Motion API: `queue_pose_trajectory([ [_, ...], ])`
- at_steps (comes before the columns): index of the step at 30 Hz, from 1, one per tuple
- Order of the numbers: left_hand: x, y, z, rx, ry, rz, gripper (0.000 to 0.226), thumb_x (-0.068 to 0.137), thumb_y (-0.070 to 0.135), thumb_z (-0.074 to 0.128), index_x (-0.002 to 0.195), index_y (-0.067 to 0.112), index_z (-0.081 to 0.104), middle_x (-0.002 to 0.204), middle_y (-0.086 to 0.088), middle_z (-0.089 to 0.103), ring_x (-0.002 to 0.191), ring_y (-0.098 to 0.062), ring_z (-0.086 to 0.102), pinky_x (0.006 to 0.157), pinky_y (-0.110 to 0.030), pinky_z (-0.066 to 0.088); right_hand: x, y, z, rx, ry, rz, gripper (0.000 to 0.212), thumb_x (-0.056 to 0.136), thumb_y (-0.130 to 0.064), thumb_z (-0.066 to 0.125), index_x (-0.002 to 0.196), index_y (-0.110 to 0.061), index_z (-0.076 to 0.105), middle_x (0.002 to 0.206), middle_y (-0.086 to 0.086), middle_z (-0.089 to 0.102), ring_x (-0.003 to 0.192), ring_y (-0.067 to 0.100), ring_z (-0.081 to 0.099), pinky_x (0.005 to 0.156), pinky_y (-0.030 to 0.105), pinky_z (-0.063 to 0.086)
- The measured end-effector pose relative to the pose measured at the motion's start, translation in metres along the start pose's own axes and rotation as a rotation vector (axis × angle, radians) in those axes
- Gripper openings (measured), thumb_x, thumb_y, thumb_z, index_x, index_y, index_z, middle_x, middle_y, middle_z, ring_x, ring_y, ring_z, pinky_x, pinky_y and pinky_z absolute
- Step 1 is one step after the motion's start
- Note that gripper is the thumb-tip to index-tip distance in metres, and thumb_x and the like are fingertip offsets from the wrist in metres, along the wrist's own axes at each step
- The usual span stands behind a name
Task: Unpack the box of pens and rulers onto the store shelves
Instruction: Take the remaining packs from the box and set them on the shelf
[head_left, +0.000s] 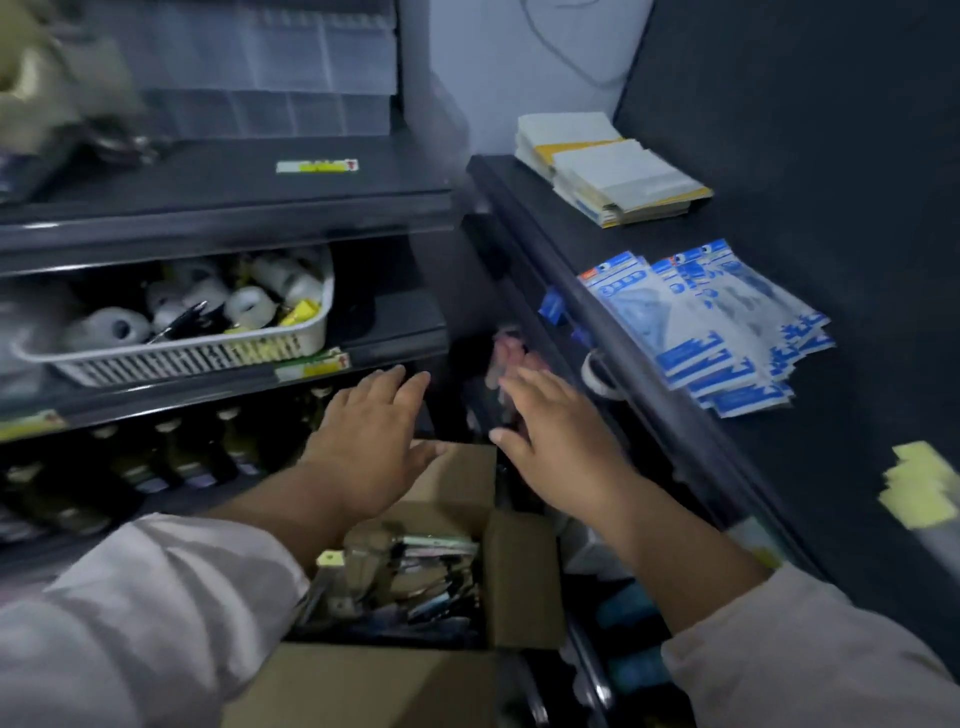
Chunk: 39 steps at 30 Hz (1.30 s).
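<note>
My left hand (371, 441) and right hand (550, 431) hover apart, fingers spread, holding nothing. Just beneath them sits the open brown cardboard box (519, 577) of packaged pens (436, 571). I judge these light, stiff and slick-wrapped, so I'd grip bundles mid-length.

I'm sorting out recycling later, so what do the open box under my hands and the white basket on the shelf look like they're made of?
The box looks like plain brown cardboard, matte, with creased fold-out flaps. The basket looks like moulded white plastic, smooth and faintly glossy, with slots through its wall; blur leaves the finish uncertain.
</note>
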<state>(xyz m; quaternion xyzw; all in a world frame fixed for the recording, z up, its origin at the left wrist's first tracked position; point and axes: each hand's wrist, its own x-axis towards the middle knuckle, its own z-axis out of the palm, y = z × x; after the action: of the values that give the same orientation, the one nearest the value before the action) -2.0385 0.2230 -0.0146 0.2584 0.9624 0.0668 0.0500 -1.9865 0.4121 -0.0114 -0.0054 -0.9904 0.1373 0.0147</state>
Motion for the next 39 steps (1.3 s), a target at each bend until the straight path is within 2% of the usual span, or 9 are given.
queue_pose_trajectory([
  [4, -0.037, -0.059, 0.033, 0.014, -0.105, -0.053, 0.076, 0.093, 0.057, 0.039, 0.151, 0.019, 0.007, 0.158, -0.008, 0.012, 0.144, -0.026, 0.013, 0.115, -0.041, 0.02, -0.016, -0.033, 0.053, 0.04, -0.19, 0.034, 0.064, 0.095, -0.044, 0.05, 0.15, -0.022, 0.025, 0.158, 0.0, 0.02, 0.145, 0.018, 0.015, 0.118, 0.036, 0.015],
  [9, -0.055, -0.096, 0.082, -0.019, -0.171, -0.096, 0.075, 0.091, 0.055, 0.044, 0.15, 0.02, 0.012, 0.156, -0.008, 0.017, 0.143, -0.027, 0.018, 0.112, -0.041, 0.022, -0.022, -0.051, 0.108, 0.089, -0.326, 0.07, 0.066, 0.094, -0.042, 0.054, 0.15, -0.024, 0.024, 0.158, -0.002, 0.021, 0.144, 0.018, 0.017, 0.116, 0.033, 0.018],
  [17, -0.055, -0.121, 0.17, -0.192, -0.316, -0.222, 0.071, 0.09, 0.043, 0.055, 0.146, 0.016, 0.022, 0.15, -0.01, 0.027, 0.131, -0.031, 0.038, 0.102, -0.039, 0.038, -0.019, -0.034, 0.199, 0.169, -0.548, 0.158, 0.065, 0.094, -0.038, 0.056, 0.15, -0.022, 0.026, 0.154, 0.0, 0.029, 0.138, 0.021, 0.031, 0.108, 0.033, 0.035],
  [21, -0.052, -0.126, 0.211, -0.285, -0.38, -0.284, 0.077, 0.089, 0.037, 0.06, 0.149, 0.019, 0.017, 0.152, -0.009, 0.026, 0.13, -0.031, 0.04, 0.097, -0.037, 0.04, -0.016, -0.02, 0.243, 0.23, -0.618, 0.138, 0.063, 0.092, -0.032, 0.062, 0.147, -0.026, 0.032, 0.151, -0.001, 0.034, 0.134, 0.019, 0.036, 0.106, 0.028, 0.036],
  [24, -0.048, -0.129, 0.243, -0.344, -0.425, -0.321, 0.079, 0.087, 0.035, 0.064, 0.15, 0.022, 0.017, 0.144, -0.012, 0.04, 0.122, -0.031, 0.049, 0.092, -0.035, 0.044, -0.012, -0.011, 0.277, 0.205, -0.735, 0.147, 0.065, 0.089, -0.033, 0.066, 0.145, -0.021, 0.037, 0.148, -0.001, 0.039, 0.13, 0.02, 0.042, 0.101, 0.028, 0.04],
  [29, -0.036, -0.131, 0.281, -0.444, -0.386, -0.411, 0.07, 0.089, 0.026, 0.061, 0.147, 0.019, 0.023, 0.119, -0.013, 0.061, 0.104, -0.029, 0.059, 0.079, -0.03, 0.046, -0.003, -0.002, 0.327, 0.211, -0.906, 0.178, 0.056, 0.083, -0.027, 0.073, 0.134, -0.022, 0.051, 0.132, 0.001, 0.052, 0.104, 0.016, 0.052, 0.08, 0.021, 0.044],
  [34, -0.021, -0.134, 0.298, -0.747, -0.229, -0.582, 0.059, 0.078, 0.021, 0.075, 0.129, 0.015, 0.045, 0.106, -0.006, 0.063, 0.097, -0.023, 0.061, 0.075, -0.028, 0.046, 0.003, 0.007, 0.367, 0.087, -1.074, 0.168, 0.06, 0.075, -0.032, 0.079, 0.129, -0.019, 0.056, 0.127, 0.003, 0.059, 0.109, 0.022, 0.057, 0.092, 0.034, 0.049],
  [37, -0.021, -0.135, 0.311, -0.78, -0.302, -0.589, 0.03, 0.082, 0.025, 0.071, 0.109, 0.018, 0.059, 0.097, -0.001, 0.063, 0.092, -0.019, 0.06, 0.073, -0.028, 0.045, 0.005, 0.01, 0.382, -0.037, -1.128, 0.099, 0.056, 0.081, -0.029, 0.074, 0.133, -0.02, 0.055, 0.127, 0.004, 0.059, 0.11, 0.023, 0.057, 0.087, 0.03, 0.048],
  [39, -0.02, -0.136, 0.318, -0.722, -0.425, -0.554, 0.017, 0.087, 0.027, 0.065, 0.102, 0.018, 0.065, 0.094, -0.001, 0.063, 0.091, -0.019, 0.059, 0.075, -0.029, 0.046, 0.006, 0.012, 0.388, -0.077, -1.138, 0.047, 0.042, 0.086, -0.028, 0.068, 0.127, -0.02, 0.059, 0.125, 0.005, 0.06, 0.107, 0.023, 0.057, 0.081, 0.027, 0.046],
])
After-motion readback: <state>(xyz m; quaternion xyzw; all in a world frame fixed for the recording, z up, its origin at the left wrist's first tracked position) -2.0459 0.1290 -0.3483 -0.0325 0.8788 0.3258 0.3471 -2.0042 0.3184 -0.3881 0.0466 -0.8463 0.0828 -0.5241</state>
